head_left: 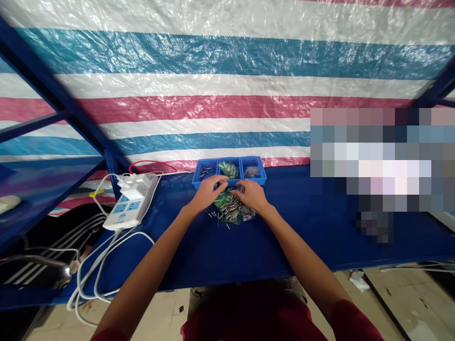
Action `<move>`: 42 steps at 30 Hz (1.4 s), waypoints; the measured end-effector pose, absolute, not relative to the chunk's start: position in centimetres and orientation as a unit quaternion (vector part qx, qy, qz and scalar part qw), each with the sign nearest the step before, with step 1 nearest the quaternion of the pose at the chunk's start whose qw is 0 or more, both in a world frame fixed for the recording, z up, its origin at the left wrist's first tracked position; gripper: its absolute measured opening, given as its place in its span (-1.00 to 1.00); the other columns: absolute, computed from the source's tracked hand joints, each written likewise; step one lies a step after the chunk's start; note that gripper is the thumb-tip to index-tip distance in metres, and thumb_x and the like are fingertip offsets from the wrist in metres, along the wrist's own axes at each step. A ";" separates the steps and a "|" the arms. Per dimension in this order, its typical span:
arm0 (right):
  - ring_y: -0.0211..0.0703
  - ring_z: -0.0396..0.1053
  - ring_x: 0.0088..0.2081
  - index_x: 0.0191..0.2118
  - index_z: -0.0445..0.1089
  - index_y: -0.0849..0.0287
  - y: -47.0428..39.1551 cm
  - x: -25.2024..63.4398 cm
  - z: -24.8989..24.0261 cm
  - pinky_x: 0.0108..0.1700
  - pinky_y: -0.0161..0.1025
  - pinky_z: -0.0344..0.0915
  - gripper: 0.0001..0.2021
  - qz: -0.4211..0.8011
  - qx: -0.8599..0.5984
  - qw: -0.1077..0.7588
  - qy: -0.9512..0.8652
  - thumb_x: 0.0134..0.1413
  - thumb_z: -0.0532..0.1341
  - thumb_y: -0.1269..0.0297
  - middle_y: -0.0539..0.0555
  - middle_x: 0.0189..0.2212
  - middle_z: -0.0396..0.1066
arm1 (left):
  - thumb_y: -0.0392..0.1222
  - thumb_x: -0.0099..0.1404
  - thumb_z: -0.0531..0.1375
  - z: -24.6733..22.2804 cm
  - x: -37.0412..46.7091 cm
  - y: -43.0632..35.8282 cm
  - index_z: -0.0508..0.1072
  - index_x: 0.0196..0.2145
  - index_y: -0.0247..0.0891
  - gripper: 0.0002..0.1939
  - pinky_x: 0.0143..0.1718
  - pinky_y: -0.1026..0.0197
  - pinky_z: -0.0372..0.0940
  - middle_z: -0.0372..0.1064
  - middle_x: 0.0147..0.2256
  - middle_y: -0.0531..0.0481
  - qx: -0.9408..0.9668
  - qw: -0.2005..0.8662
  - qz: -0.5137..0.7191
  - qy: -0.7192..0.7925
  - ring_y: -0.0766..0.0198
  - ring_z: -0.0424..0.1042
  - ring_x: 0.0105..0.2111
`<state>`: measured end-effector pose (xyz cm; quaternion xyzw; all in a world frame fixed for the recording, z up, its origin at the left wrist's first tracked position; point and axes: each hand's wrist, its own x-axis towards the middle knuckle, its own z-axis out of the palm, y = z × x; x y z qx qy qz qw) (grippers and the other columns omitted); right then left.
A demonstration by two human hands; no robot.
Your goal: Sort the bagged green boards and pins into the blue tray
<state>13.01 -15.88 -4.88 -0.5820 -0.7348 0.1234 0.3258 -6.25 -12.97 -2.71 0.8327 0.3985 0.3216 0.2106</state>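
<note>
On the blue table, a pile of metal pins and green packets lies between your forearms. Your left hand and right hand curve near its far edge, fingers bent; whether either pinches anything cannot be told. Beyond, three blue bins stand side by side before a striped sheet.

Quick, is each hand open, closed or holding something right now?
Left hand: loosely curled near the metal pieces; any hold can't be told.
Right hand: loosely curled, likewise near them; any hold can't be told.
</note>
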 end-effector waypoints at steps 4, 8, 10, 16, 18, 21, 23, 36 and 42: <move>0.05 0.37 -0.16 -0.03 0.46 0.17 -16.0 14.2 -4.2 -0.13 -0.09 0.28 -0.54 0.111 -0.539 0.297 -0.781 0.14 0.19 -0.09 0.20 -0.23 0.41 | 0.27 0.22 0.17 -3.9 -8.2 -16.0 0.17 0.29 -0.13 -0.22 0.24 -0.16 0.01 0.06 0.28 -0.21 0.882 0.175 0.182 0.397 -0.16 0.07 0.26; 0.22 0.27 0.06 0.19 0.30 0.12 -17.1 15.3 -4.5 0.03 0.12 0.25 -0.31 0.122 -0.491 0.221 -0.834 0.06 0.16 -0.24 0.29 0.04 0.31 | 0.44 0.07 0.17 -5.3 -9.6 -17.3 -0.11 0.38 -0.05 0.06 0.29 -0.29 -0.27 -0.31 0.39 -0.19 0.917 0.133 0.070 0.370 -0.28 -0.31 0.35; 0.33 0.07 0.25 0.32 0.11 0.05 -17.9 15.7 -5.4 0.14 0.22 0.15 -0.13 0.118 -0.479 0.178 -0.851 -0.03 0.15 -0.34 0.29 0.26 0.10 | 0.45 0.08 0.15 -5.9 -10.0 -17.4 -0.15 0.38 -0.02 0.07 0.28 -0.30 -0.30 -0.34 0.40 -0.16 0.927 0.124 0.047 0.351 -0.28 -0.34 0.36; 0.32 -0.38 0.39 0.41 -0.25 -0.02 -19.2 15.7 -8.3 0.33 0.25 -0.24 0.04 0.079 -0.461 0.090 -0.880 -0.09 0.09 -0.44 0.15 0.42 -0.33 | 0.46 0.14 0.08 -6.8 -9.9 -16.5 -0.17 0.37 -0.02 0.01 0.28 -0.31 -0.37 -0.36 0.40 -0.14 0.931 0.074 0.048 0.355 -0.26 -0.33 0.36; 0.30 -0.39 0.39 0.41 -0.27 -0.04 -19.1 15.7 -8.5 0.33 0.24 -0.24 0.01 0.074 -0.461 0.088 -0.880 -0.05 0.07 -0.42 0.14 0.42 -0.36 | 0.46 0.15 0.07 -7.1 -9.8 -16.2 -0.17 0.38 -0.03 0.00 0.29 -0.30 -0.36 -0.34 0.40 -0.15 0.929 0.069 0.049 0.360 -0.25 -0.33 0.36; 0.28 -0.37 0.39 0.41 -0.25 -0.04 -19.0 15.7 -8.5 0.34 0.23 -0.23 -0.04 0.069 -0.462 0.098 -0.879 0.00 0.06 -0.39 0.14 0.41 -0.34 | 0.45 0.16 0.05 -7.3 -9.6 -15.8 -0.15 0.38 -0.04 -0.02 0.29 -0.28 -0.34 -0.31 0.39 -0.15 0.928 0.064 0.051 0.364 -0.23 -0.31 0.36; 0.27 -0.37 0.39 0.41 -0.23 -0.02 -19.0 15.5 -8.4 0.34 0.23 -0.23 -0.06 0.068 -0.467 0.099 -0.876 0.02 0.05 -0.38 0.15 0.41 -0.33 | 0.45 0.18 0.03 -7.4 -9.5 -15.8 -0.14 0.38 -0.05 -0.03 0.30 -0.27 -0.33 -0.29 0.39 -0.16 0.927 0.061 0.049 0.368 -0.21 -0.30 0.36; 0.20 -0.36 0.40 0.40 -0.15 0.06 -19.4 14.1 -9.2 0.34 0.21 -0.23 -0.21 0.026 -0.503 0.124 -0.855 0.19 -0.11 -0.29 0.20 0.41 -0.29 | 0.39 0.29 -0.09 -7.7 -9.0 -16.4 -0.15 0.38 -0.07 -0.15 0.31 -0.19 -0.25 -0.23 0.38 -0.16 0.923 0.049 0.055 0.379 -0.12 -0.27 0.37; 0.17 -0.35 0.40 0.40 -0.16 0.08 -19.4 14.1 -9.1 0.35 0.18 -0.24 -0.22 0.017 -0.505 0.122 -0.855 0.21 -0.13 -0.27 0.20 0.41 -0.29 | 0.37 0.30 -0.09 -7.7 -9.1 -16.2 -0.13 0.38 -0.10 -0.16 0.32 -0.16 -0.21 -0.25 0.39 -0.17 0.924 0.056 0.059 0.374 -0.10 -0.28 0.37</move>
